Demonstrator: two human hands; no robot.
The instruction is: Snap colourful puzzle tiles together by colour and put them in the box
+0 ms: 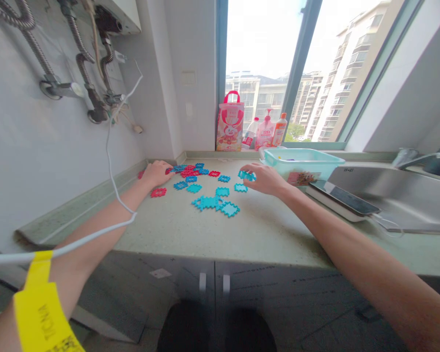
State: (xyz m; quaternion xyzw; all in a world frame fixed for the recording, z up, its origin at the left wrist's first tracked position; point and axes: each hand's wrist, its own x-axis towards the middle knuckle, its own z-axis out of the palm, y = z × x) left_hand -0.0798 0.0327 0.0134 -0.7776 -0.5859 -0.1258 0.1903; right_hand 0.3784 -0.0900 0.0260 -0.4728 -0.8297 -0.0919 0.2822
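Note:
My left hand (157, 174) rests at the back left of the counter, fingers apart over red and blue interlocking plastic tiles. A red tile (168, 171) shows by its fingertips, and another red tile (158, 192) lies in front. My right hand (263, 178) pinches a turquoise interlocking tile (246, 175) between thumb and fingers. Just beneath it a loose turquoise tile (241, 187) lies flat. Nearer me are several turquoise tiles, among them a joined-looking piece (208, 202) and a tilted square tile (230, 209). Blue tiles (181, 185) lie between my hands.
A light turquoise tub (304, 161) stands beside my right hand. A phone (344, 199) lies on a white box by the steel sink (407, 190). A pink bag (230, 124) and bottles stand on the windowsill. A white cable (112, 166) hangs across my left forearm.

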